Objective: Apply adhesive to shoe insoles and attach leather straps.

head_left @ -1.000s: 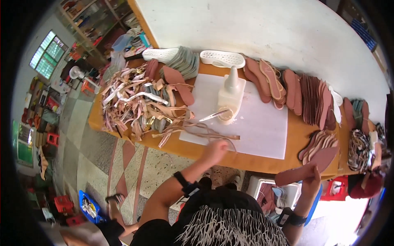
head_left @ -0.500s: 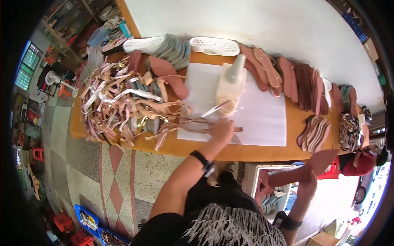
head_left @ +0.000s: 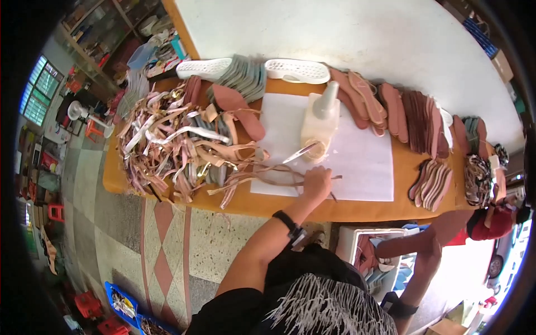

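My left hand (head_left: pixel 317 184) is closed round some thin brown straps (head_left: pixel 279 174) above the white sheet (head_left: pixel 365 178) on the table. Their far ends trail leftward to a tangled heap of pink, tan and white straps (head_left: pixel 167 139). My right hand (head_left: pixel 429 251) grips a reddish-brown insole (head_left: pixel 413 244), held out at the lower right beyond the table edge. On the sheet, just past my left hand, a cream plastic container (head_left: pixel 321 125) lies with its grey neck (head_left: pixel 328 100) pointing away. Across its near opening rests a slim white-bladed tool (head_left: pixel 300 152), its kind unclear.
Stacks of reddish-brown insoles (head_left: pixel 421 120) and grey insoles (head_left: pixel 248 75) line the back of the wooden table (head_left: pixel 268 207), with white soles (head_left: pixel 297 71) among them. More insoles (head_left: pixel 431 184) lie at right. Below the table's front stands a white bin (head_left: pixel 349 245); blue crates (head_left: pixel 125 304) sit lower left.
My left hand has drawn the straps slightly to the right. The insole in my right hand has shifted a little right and down. The whole view has shifted slightly.
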`<action>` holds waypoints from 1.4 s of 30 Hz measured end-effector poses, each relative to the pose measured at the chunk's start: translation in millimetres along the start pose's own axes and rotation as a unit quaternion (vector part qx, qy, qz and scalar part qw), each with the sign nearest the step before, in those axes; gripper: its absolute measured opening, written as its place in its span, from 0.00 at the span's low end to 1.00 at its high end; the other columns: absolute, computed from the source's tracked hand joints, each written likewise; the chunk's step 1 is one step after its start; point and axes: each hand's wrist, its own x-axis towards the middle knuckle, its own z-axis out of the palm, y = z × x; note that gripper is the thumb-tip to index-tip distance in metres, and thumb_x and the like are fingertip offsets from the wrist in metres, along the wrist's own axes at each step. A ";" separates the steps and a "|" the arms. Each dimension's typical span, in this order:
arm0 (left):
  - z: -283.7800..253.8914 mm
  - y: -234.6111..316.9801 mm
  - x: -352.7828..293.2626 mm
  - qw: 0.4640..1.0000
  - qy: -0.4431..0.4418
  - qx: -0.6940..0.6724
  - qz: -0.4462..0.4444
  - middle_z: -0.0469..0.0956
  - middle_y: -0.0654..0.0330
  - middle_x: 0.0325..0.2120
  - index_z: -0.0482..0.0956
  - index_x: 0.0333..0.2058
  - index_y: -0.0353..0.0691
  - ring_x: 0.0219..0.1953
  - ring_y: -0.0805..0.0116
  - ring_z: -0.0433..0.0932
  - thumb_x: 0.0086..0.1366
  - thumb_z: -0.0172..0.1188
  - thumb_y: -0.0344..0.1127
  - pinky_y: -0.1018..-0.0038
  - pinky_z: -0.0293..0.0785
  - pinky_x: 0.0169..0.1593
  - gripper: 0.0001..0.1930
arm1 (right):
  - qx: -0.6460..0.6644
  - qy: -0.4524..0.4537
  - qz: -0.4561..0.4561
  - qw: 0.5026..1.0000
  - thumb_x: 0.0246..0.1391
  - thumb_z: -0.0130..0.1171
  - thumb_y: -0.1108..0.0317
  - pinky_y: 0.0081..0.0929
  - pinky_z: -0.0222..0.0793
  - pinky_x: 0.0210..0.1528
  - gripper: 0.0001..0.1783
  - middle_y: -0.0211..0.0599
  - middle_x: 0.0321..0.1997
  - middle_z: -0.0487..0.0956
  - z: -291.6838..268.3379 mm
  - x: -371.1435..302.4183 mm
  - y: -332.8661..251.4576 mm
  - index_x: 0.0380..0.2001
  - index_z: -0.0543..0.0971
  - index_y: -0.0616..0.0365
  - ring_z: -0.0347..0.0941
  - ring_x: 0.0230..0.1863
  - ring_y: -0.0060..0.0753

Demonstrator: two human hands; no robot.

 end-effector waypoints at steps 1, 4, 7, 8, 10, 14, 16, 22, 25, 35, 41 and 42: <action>-3.5 -0.3 -0.2 0.997 0.040 -0.063 -0.001 0.73 0.56 0.20 0.72 0.20 0.39 0.28 0.58 0.72 0.47 0.57 0.32 0.64 0.65 0.31 0.04 | 0.000 -0.017 -0.003 1.000 0.49 0.48 0.72 0.35 0.61 0.53 0.24 0.46 0.49 0.67 -1.4 6.5 -2.1 0.51 0.62 0.66 0.64 0.51 0.40; -42.7 14.6 2.7 0.976 0.067 -0.203 -0.049 0.71 0.56 0.18 0.71 0.21 0.36 0.20 0.64 0.70 0.48 0.56 0.28 0.70 0.66 0.25 0.04 | 0.004 -0.030 -0.009 0.999 0.46 0.48 0.78 0.31 0.64 0.49 0.18 0.40 0.42 0.72 24.4 17.3 -4.3 0.44 0.68 0.64 0.69 0.44 0.35; -76.4 24.8 7.1 0.892 0.027 -0.423 -0.156 0.68 0.64 0.15 0.69 0.27 0.35 0.15 0.76 0.65 0.53 0.54 0.26 0.79 0.62 0.20 0.03 | 0.007 -0.032 0.011 0.999 0.45 0.49 0.80 0.26 0.66 0.46 0.14 0.37 0.38 0.75 50.6 31.9 -0.4 0.39 0.72 0.64 0.71 0.40 0.30; -88.5 30.4 10.2 0.894 0.029 -0.422 -0.150 0.68 0.64 0.15 0.69 0.27 0.35 0.15 0.76 0.65 0.53 0.54 0.26 0.79 0.62 0.20 0.03 | 0.015 -0.040 0.011 0.999 0.44 0.49 0.80 0.23 0.67 0.43 0.14 0.37 0.38 0.75 61.4 36.2 3.7 0.38 0.73 0.63 0.71 0.40 0.29; -121.6 59.2 17.9 0.835 -0.030 -0.519 -0.182 0.67 0.67 0.16 0.68 0.32 0.37 0.15 0.79 0.64 0.56 0.52 0.25 0.82 0.60 0.19 0.05 | 0.018 -0.080 0.014 0.997 0.44 0.49 0.81 0.23 0.67 0.41 0.12 0.35 0.36 0.75 75.5 33.4 -5.0 0.35 0.74 0.63 0.71 0.39 0.29; -147.5 82.4 20.2 0.819 -0.006 -0.555 -0.144 0.68 0.64 0.17 0.67 0.33 0.38 0.16 0.79 0.65 0.58 0.50 0.25 0.85 0.59 0.19 0.04 | -0.070 -0.165 0.027 0.984 0.43 0.51 0.79 0.20 0.65 0.36 0.08 0.32 0.30 0.75 111.1 44.0 6.7 0.29 0.76 0.62 0.71 0.32 0.24; -156.2 96.1 20.8 0.823 0.008 -0.552 -0.133 0.67 0.64 0.17 0.67 0.32 0.38 0.16 0.79 0.65 0.58 0.50 0.25 0.84 0.59 0.19 0.04 | -0.085 -0.203 0.044 0.975 0.43 0.53 0.78 0.18 0.63 0.32 0.06 0.30 0.27 0.75 123.7 46.7 14.5 0.27 0.76 0.62 0.69 0.29 0.21; -175.8 135.9 25.6 0.820 0.082 -0.566 -0.002 0.68 0.65 0.20 0.70 0.32 0.36 0.17 0.81 0.62 0.58 0.49 0.23 0.85 0.59 0.21 0.03 | -0.074 -0.308 0.103 0.943 0.45 0.54 0.77 0.19 0.66 0.34 0.07 0.31 0.29 0.76 148.8 51.1 32.4 0.31 0.75 0.64 0.70 0.30 0.22; -181.0 151.3 32.2 0.823 0.109 -0.556 0.043 0.66 0.67 0.20 0.72 0.34 0.36 0.19 0.81 0.61 0.60 0.49 0.24 0.86 0.58 0.22 0.05 | -0.053 -0.319 0.126 0.938 0.45 0.54 0.78 0.21 0.67 0.35 0.07 0.32 0.29 0.76 159.5 47.7 30.8 0.31 0.75 0.64 0.71 0.31 0.23; -161.7 153.1 54.5 0.883 0.154 -0.443 -0.007 0.70 0.68 0.22 0.74 0.33 0.34 0.23 0.82 0.64 0.57 0.55 0.26 0.84 0.62 0.27 0.05 | -0.051 -0.337 0.126 0.932 0.44 0.55 0.77 0.20 0.66 0.37 0.08 0.33 0.29 0.76 168.9 47.7 30.4 0.32 0.75 0.64 0.71 0.31 0.22; -161.2 157.9 58.4 0.894 0.166 -0.415 -0.009 0.71 0.69 0.20 0.75 0.31 0.32 0.22 0.85 0.63 0.54 0.57 0.24 0.87 0.60 0.25 0.05 | -0.044 -0.337 0.128 0.932 0.44 0.55 0.77 0.20 0.66 0.37 0.09 0.33 0.29 0.76 166.9 48.8 34.4 0.32 0.75 0.64 0.71 0.31 0.22; -161.4 159.9 58.4 0.892 0.164 -0.422 -0.005 0.70 0.71 0.20 0.76 0.31 0.32 0.21 0.87 0.61 0.55 0.56 0.23 0.89 0.56 0.23 0.05 | -0.041 -0.333 0.133 0.932 0.44 0.55 0.77 0.20 0.66 0.37 0.09 0.33 0.29 0.76 166.5 48.5 34.8 0.33 0.75 0.64 0.71 0.31 0.22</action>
